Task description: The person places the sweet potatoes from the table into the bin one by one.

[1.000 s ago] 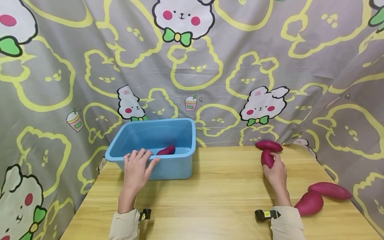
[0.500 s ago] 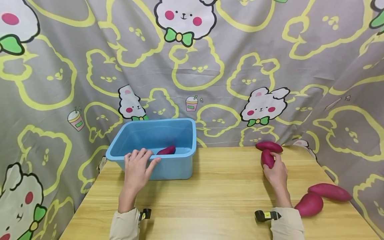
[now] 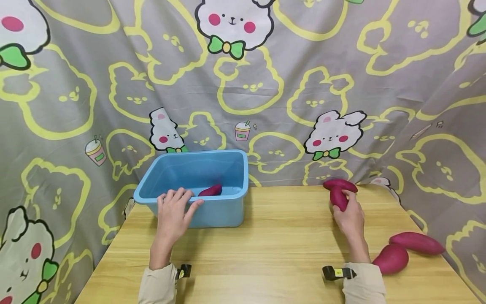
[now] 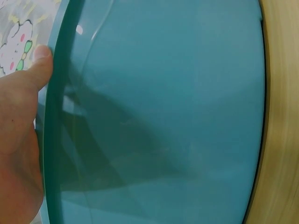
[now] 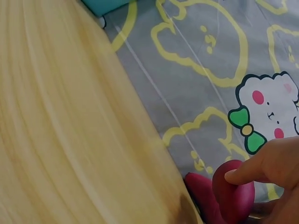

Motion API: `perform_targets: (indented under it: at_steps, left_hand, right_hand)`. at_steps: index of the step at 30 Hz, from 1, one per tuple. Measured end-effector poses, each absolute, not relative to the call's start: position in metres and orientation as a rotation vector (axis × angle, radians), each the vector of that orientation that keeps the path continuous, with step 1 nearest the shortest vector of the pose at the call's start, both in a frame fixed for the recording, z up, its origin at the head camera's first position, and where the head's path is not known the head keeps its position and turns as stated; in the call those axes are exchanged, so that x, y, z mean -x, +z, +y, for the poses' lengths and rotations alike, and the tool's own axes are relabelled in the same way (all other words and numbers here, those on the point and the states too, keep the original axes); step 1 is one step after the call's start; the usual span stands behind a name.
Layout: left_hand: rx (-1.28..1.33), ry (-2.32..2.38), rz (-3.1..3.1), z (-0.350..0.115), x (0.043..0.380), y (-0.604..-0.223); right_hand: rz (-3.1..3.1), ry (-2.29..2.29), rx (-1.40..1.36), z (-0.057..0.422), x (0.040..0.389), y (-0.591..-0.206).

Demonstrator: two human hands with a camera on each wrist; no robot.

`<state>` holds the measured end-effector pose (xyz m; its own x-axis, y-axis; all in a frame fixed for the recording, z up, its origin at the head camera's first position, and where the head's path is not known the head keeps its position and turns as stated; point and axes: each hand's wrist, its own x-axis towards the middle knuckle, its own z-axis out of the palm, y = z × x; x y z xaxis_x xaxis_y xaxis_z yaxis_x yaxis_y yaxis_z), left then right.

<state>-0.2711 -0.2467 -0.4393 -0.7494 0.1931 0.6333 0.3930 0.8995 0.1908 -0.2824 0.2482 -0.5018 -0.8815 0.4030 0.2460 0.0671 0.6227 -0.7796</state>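
Left hand [image 3: 172, 217] bends its fingers over the near rim of the blue bin [image 3: 225, 214], thumb spread to the right along it. Right hand [image 3: 350, 217] pinches a red potato [image 3: 337, 200] between thumb and fingers at the far right of the table [image 3: 273, 253]. Just beyond it, by the curtain [image 3: 250, 101], lies the far potato [image 3: 346, 184]; whether the two touch, I cannot tell. Nearer, at the right, a long potato [image 3: 419, 243] lies behind a round potato [image 3: 392, 259]. Another potato [image 3: 211, 191] lies inside the bin, partly hidden by its near rim.
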Motion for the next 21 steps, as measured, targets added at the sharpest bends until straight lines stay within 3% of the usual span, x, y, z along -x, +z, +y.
perform_targets:
  at_steps: [21]
  left_hand:
    - [0.424, -0.431, -2.421, -0.247, 0.271, -0.44]
  right_hand:
    - [-2.35, 1.133, 0.279, 0.241, 0.274, -0.471]
